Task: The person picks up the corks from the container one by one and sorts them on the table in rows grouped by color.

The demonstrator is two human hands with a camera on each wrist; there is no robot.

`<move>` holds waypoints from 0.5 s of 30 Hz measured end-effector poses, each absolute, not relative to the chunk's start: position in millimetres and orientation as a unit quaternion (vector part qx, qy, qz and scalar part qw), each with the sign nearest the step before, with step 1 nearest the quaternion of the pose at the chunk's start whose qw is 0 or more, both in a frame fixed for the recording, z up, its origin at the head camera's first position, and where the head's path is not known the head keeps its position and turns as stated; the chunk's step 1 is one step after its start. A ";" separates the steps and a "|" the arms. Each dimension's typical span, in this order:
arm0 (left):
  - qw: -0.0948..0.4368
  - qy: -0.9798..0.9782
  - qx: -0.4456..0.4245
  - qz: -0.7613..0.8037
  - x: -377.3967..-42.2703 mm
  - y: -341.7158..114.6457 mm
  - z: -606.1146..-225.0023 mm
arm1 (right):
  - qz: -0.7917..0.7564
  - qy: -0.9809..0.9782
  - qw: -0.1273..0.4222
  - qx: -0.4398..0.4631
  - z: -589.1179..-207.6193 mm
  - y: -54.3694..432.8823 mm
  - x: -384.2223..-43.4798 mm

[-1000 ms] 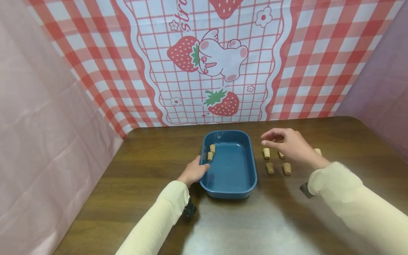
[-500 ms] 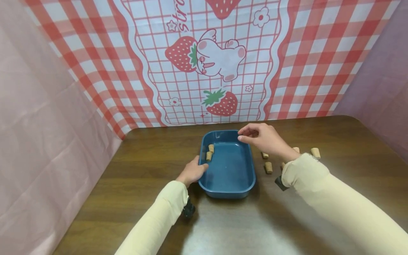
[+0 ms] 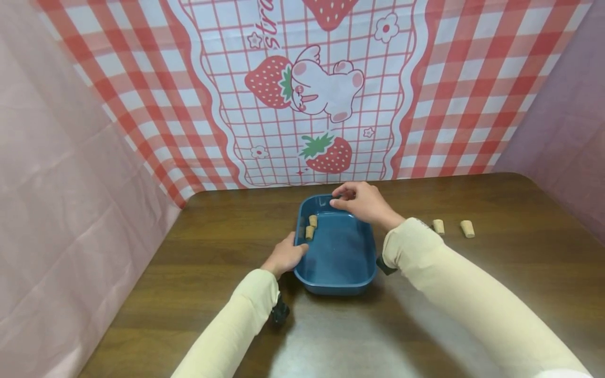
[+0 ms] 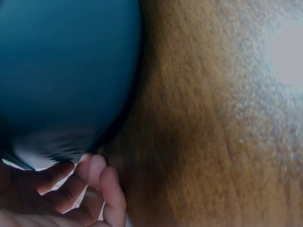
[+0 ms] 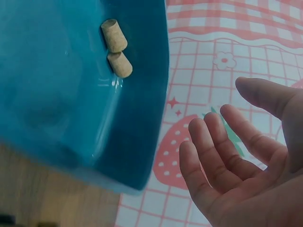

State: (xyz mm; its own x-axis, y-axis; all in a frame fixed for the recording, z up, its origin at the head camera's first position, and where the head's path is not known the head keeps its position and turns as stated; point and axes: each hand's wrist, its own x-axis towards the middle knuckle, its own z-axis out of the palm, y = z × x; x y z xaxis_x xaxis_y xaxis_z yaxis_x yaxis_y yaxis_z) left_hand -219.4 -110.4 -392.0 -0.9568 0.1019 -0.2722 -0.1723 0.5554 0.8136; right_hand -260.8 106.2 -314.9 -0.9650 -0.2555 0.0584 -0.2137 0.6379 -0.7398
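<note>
A deep blue rectangular tray [image 3: 336, 287] stands on the table. My left hand [image 3: 285, 254] grips its left wall, the thumb over the rim and the fingers outside; in the left wrist view those fingers [image 4: 97, 171] lie against the tray's outer side. Inside, along the left wall, two tapered corks, one farther [image 3: 313, 221] and one nearer [image 3: 309, 232], lie end to end. Over the tray's far right part hovers my right hand [image 3: 366, 203]. Its fingers are relaxed and apart, holding nothing, as the right wrist view shows.
Two more corks, one left [image 3: 438, 227] and one right [image 3: 467, 229], lie on the brown wooden table [image 3: 227, 226] at the right. My right forearm covers part of the table beside the tray. A strawberry-patterned cloth [image 3: 326, 105] hangs behind the table.
The right hand has moved left, from above the corks on the table to over the tray. Its forearm now hides several of those corks. The left hand keeps its grip.
</note>
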 end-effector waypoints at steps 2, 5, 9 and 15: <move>0.142 0.870 -0.020 0.472 -220.0 -110.8 -392.8 | -0.409 0.903 0.035 -0.126 -314.8 100.4 -263.4; 0.135 0.873 -0.019 0.469 -220.9 -111.5 -394.2 | -0.415 0.900 0.050 -0.122 -314.4 92.6 -266.9; 0.132 0.875 -0.018 0.464 -221.6 -111.3 -395.8 | -0.418 0.899 0.063 -0.117 -316.0 82.6 -271.1; 0.134 0.875 -0.014 0.464 -221.0 -110.0 -395.0 | -0.409 0.902 0.092 -0.107 -323.0 70.0 -274.2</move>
State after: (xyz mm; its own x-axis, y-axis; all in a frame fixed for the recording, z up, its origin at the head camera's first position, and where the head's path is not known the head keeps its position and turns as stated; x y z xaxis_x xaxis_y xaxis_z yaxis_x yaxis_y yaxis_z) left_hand -221.0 -110.0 -395.0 -0.9638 0.0989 -0.2477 -0.1495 0.5688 0.8088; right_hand -274.2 70.0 -323.0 -0.9604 -0.2673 -0.0789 -0.1169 0.6433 -0.7566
